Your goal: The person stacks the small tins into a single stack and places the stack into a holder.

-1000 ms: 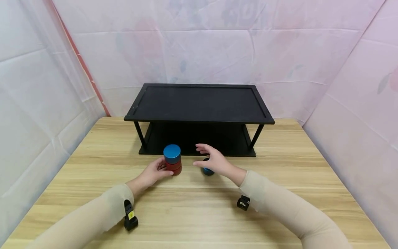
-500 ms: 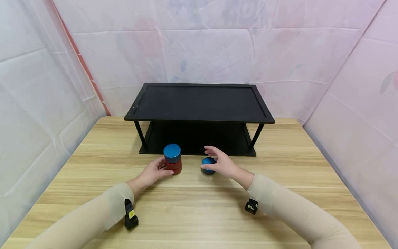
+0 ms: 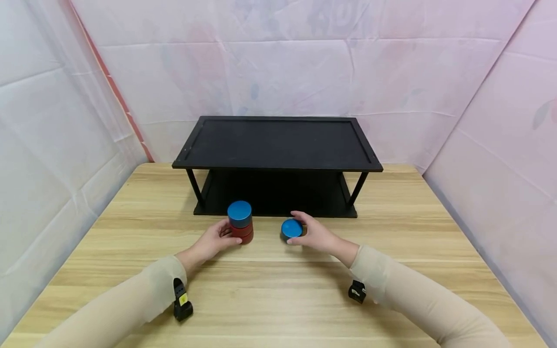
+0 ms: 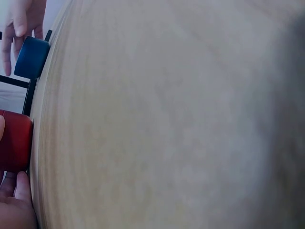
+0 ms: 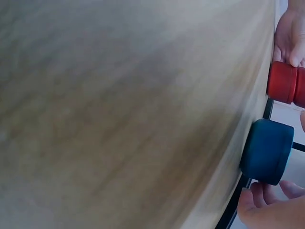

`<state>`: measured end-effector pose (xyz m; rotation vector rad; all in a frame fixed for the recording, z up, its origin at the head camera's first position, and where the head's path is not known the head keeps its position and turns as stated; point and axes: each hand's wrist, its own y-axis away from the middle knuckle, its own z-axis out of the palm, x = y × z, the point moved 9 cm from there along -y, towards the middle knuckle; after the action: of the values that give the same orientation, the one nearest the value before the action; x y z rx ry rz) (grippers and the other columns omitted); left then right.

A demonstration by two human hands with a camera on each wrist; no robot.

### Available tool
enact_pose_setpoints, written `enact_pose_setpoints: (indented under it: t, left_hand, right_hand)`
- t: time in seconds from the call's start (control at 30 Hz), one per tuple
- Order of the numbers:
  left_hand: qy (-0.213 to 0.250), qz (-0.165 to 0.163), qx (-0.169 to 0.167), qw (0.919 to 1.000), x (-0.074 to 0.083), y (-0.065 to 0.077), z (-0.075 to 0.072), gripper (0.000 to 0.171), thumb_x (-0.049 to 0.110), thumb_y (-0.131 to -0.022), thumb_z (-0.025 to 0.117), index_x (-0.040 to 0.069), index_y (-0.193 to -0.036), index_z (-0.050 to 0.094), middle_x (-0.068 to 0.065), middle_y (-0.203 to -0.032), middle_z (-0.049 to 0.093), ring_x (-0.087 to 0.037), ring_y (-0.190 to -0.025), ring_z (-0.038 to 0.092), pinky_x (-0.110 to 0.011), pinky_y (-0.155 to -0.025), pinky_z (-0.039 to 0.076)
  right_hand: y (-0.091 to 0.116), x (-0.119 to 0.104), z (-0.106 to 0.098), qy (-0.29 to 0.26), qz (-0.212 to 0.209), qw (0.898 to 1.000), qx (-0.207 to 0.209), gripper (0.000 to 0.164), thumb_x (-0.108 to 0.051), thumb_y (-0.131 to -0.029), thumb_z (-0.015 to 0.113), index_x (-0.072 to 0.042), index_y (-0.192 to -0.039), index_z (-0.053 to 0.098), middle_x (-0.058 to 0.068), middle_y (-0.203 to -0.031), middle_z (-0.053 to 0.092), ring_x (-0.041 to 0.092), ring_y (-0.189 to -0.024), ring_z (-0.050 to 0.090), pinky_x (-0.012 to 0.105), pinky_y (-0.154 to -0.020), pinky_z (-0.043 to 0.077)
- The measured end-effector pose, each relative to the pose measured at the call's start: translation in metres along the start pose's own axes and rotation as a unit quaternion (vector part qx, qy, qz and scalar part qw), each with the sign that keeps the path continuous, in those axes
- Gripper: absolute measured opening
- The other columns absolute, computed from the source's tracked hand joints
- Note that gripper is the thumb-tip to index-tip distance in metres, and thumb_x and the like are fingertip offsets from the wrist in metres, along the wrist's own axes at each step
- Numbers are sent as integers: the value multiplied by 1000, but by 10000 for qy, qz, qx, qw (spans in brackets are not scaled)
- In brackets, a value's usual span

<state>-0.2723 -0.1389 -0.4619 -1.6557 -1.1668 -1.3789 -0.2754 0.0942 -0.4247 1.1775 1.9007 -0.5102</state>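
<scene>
Two red cylinders [image 3: 243,234] stand stacked with a blue cylinder [image 3: 240,211] on top, in front of the black rack. My left hand [image 3: 212,241] holds the red part of this stack from the left, its thumb at the front and its other fingers partly hidden behind. To the right, a separate blue cylinder [image 3: 291,229] stands upright on the table. Around its right side is my right hand [image 3: 319,236], thumb near the front and fingers toward the back. The right wrist view shows loosely bent fingertips [image 5: 259,193] close beside that cylinder; contact is hard to tell.
A black two-tier rack [image 3: 278,145] stands just behind the cylinders, its upper board overhanging the lower one on thin posts. Pale patterned cloth [image 3: 278,77] encloses the wooden table [image 3: 270,299] at the back and both sides.
My right hand has moved right and slightly toward me, from over the single blue cylinder to its right side, leaving its top exposed. The left hand and the stack stay put.
</scene>
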Motion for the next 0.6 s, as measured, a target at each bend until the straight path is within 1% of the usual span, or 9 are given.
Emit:
enact_pose_setpoints:
  t: [0.17,0.27,0.6]
  left_hand:
    - [-14,-3,-3,10000,0,0,0,66,9,-82,71,-5,-137,37,-23,-136,44,-35,-127,39,-47,-105,31]
    - [9,7,-23,10000,0,0,0,66,8,-82,71,-5,-137,36,-23,-136,44,-35,-127,39,-47,-105,31]
    - [-43,40,-14,10000,1,0,0,65,8,-83,71,-5,-137,37,-23,-135,45,-35,-127,40,-47,-105,31]
  right_hand:
    - [0,6,5,260,145,9995,-130,81,-17,-80,75,-1,-144,28,22,-142,36,37,-127,38,50,-102,34]
    - [-1,8,6,301,223,9992,-141,81,-16,-79,75,-1,-144,28,23,-142,35,36,-126,38,50,-102,34]
    - [-3,11,3,422,350,9984,111,64,-13,-80,74,1,-133,40,19,-130,48,33,-118,48,49,-97,40]
